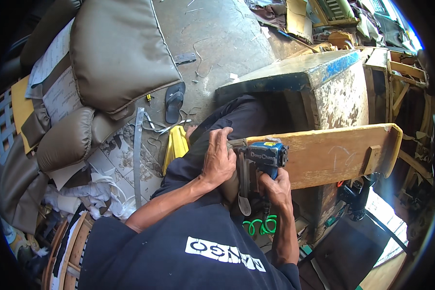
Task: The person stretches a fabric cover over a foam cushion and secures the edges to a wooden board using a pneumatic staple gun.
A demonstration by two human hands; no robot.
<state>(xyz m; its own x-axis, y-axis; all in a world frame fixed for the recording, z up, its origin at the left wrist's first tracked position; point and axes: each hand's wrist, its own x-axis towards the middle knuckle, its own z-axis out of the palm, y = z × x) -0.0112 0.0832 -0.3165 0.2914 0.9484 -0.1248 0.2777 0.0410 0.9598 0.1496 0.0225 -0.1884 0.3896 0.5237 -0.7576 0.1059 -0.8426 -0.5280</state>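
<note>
My right hand [275,188] is wrapped round the grip of a blue pneumatic staple gun [265,153]. The gun's nose and long magazine are against the left end of a wooden panel [319,157], which lies across my lap. Brown upholstery cover [230,187] wraps that end of the panel. My left hand [219,159] grips the cover just left of the gun, its fingers curled over the edge; the fingertips are partly hidden. A green coiled air hose [261,226] shows below the gun.
A wooden box with blue paint [340,92] stands beyond the panel. Brown padded cushions [121,53] fill the far left. A sandal [174,102], a yellow object [176,146] and a grey strip [138,154] lie on the floor. A black tool [356,197] sits at right.
</note>
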